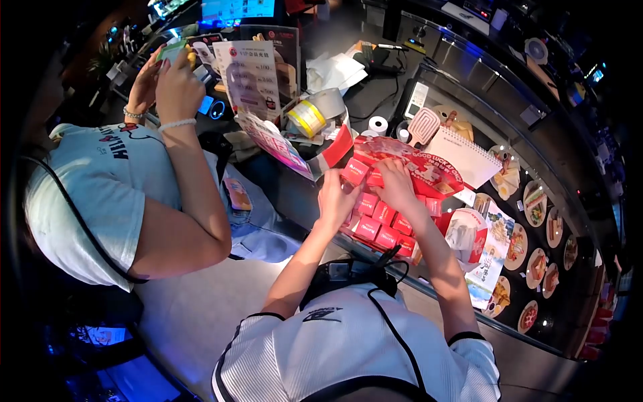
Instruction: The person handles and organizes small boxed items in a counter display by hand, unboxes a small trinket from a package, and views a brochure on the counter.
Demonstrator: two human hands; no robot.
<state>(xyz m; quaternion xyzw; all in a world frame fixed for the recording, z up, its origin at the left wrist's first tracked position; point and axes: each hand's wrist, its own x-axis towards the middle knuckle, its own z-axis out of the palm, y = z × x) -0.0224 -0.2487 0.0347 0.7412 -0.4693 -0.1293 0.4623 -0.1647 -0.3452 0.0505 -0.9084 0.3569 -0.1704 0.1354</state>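
Note:
My left hand [333,199] is closed on a small red box [355,171] with white lettering, held at the left end of a red display carton. Beside it, my right hand [395,182] reaches into the carton, its fingers curled down around another small red box [375,179], partly hidden by the hand. Rows of like red boxes [384,213] fill the carton below my hands. Behind them stands the carton's printed red back panel [437,169], reading "GOOD LUCK".
A co-worker [107,194] at the left holds up a green-screened phone [173,51]. A price sign [249,75], tape rolls [307,119] and a spiral notepad [462,157] stand around the carton. Plates of food [516,244] lie in the glass case at the right.

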